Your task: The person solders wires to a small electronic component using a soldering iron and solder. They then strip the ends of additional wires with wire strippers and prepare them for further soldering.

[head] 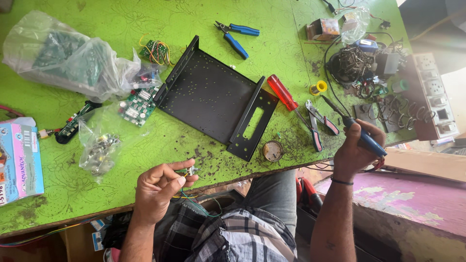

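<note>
Left hand point(158, 187) is at the near edge of the green table point(121, 19), fingers pinched together on a small metal part point(190, 170) with thin coloured wires point(191, 198) trailing down toward the lap. Right hand point(357, 145) is off the table's right end, fingers wrapped tight around a blue-handled soldering iron point(361, 136), its dark tip angled up and left over the table. Between the hands, a black metal bracket plate point(213, 97) lies flat, with a red-handled screwdriver point(284, 93) and red-handled cutters point(318, 123) just beside it, and a small round tin point(273, 151) near the table edge.
</note>
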The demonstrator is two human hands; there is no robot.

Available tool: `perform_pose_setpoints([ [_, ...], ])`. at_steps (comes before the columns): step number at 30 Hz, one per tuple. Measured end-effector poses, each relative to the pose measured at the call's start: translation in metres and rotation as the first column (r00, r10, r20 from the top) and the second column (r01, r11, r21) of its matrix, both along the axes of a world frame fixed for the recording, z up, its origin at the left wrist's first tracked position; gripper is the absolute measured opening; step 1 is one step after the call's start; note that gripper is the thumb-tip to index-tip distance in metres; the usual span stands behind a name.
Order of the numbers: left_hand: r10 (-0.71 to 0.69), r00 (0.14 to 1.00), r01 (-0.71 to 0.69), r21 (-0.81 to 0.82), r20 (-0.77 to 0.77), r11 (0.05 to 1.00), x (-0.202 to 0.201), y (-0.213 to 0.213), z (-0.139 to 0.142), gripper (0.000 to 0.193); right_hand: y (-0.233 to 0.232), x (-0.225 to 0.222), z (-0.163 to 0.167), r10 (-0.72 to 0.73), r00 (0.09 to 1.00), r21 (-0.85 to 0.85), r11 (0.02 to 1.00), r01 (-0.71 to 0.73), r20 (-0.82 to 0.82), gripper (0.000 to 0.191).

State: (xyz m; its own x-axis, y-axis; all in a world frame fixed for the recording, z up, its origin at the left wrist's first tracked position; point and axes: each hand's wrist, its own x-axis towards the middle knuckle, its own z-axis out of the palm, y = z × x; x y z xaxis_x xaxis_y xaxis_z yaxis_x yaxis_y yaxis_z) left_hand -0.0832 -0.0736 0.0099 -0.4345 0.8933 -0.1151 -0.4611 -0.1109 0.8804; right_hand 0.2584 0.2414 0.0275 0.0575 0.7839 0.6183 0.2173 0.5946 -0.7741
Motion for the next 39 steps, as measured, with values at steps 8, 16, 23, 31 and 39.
perform_pose_setpoints([
  [8, -0.004, 1.000, 0.004, 0.009, -0.013, 1.000, 0.000, 0.000, 0.000, 0.009, 0.000, -0.006, 0.004, 0.013, 1.000, 0.008, 1.000, -0.013, -0.019, 0.025],
  [16, -0.007, 1.000, 0.007, 0.024, -0.004, 1.000, 0.000, -0.001, 0.000, 0.009, -0.003, -0.006, 0.003, 0.015, 1.000, -0.006, 1.000, -0.015, -0.002, 0.025],
  [23, -0.009, 1.000, 0.009, 0.031, 0.016, 0.999, -0.001, -0.002, 0.003, 0.008, -0.011, -0.006, 0.028, -0.052, 0.998, 0.073, 0.996, 0.050, 0.021, 0.029],
  [31, -0.048, 0.998, 0.045, 0.075, 0.038, 0.996, -0.008, -0.011, 0.012, 0.015, -0.094, -0.015, 0.093, 0.184, 0.797, -0.305, 0.856, -0.418, -0.575, 0.024],
  [39, -0.059, 0.997, 0.052, 0.115, 0.058, 0.992, -0.009, -0.016, 0.009, 0.016, -0.203, -0.052, 0.097, 0.706, 0.676, -0.279, 0.620, -0.734, -0.211, 0.019],
])
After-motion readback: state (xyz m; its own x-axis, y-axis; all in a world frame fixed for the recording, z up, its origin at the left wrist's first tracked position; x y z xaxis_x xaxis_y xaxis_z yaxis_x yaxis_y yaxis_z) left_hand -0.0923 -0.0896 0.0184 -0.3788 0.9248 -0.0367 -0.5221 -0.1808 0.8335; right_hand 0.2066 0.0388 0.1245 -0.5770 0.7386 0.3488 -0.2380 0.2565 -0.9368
